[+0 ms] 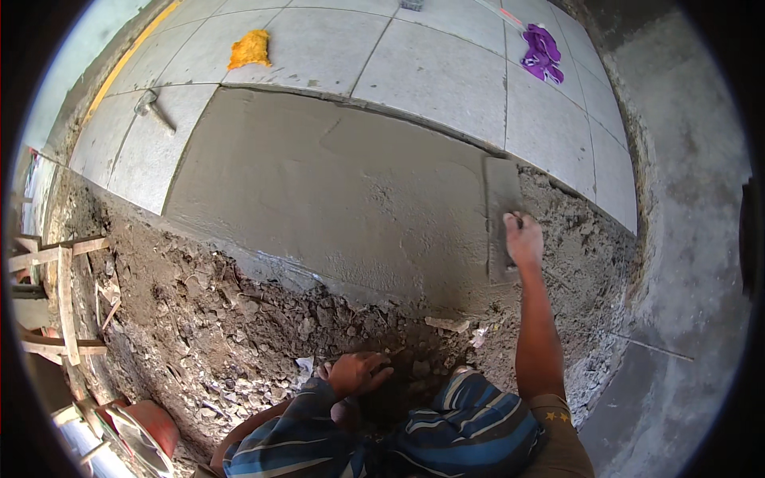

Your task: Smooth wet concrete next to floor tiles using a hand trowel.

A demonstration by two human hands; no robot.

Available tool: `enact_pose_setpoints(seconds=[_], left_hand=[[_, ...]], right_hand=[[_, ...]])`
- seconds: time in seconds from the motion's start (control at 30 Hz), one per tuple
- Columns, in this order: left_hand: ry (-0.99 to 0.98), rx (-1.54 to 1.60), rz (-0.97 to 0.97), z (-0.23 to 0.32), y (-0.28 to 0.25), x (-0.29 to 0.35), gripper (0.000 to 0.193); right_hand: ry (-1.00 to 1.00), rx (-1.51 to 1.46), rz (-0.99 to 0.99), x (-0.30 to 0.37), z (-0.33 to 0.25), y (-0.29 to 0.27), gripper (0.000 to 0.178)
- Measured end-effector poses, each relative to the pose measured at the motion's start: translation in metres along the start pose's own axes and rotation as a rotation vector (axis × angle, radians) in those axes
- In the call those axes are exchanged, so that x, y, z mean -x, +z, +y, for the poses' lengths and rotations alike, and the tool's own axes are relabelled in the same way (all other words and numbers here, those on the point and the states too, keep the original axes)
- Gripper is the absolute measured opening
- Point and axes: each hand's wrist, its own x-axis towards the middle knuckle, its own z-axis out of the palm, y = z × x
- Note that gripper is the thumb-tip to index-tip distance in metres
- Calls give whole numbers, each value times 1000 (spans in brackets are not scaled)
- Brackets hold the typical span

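Note:
My right hand (523,239) is closed around the handle of a long rectangular plastering trowel (502,182). Its blade lies flat at the right end of the smoothed wet mortar bed (319,175), beside rougher mortar (570,223). Over my knee hangs my left hand (356,374), empty, its fingers loosely extended above the rubble. White floor tiles (446,68) border the mortar along its far edge and on the left.
On the tiles lie a mallet (155,110), an orange cloth (250,50) and a purple cloth (542,54). Broken rubble (239,334) covers the near ground. Wooden pieces (65,303) and a red bucket (151,426) stand at left. A grey wall (685,159) rises at right.

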Motion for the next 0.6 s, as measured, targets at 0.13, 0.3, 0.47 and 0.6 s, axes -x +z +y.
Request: enact_pose_setpoints(seconds=[0.13,0.3,0.47,0.6], left_hand=[[11,3,11,-7,-3,7,30],[-14,3,-28,-6,-5,7,31],[31,47,-9,-9,-2,9,31],[30,77,-27,-6,-2,7,31]], right_hand=[[50,-170,-61,-10,-29,11,45],[-70,-121,-122,-20,-87,52,46],[-238,-112,-260,-20,-166,91,50],[-427,-91,-450,16,-226,110,50]])
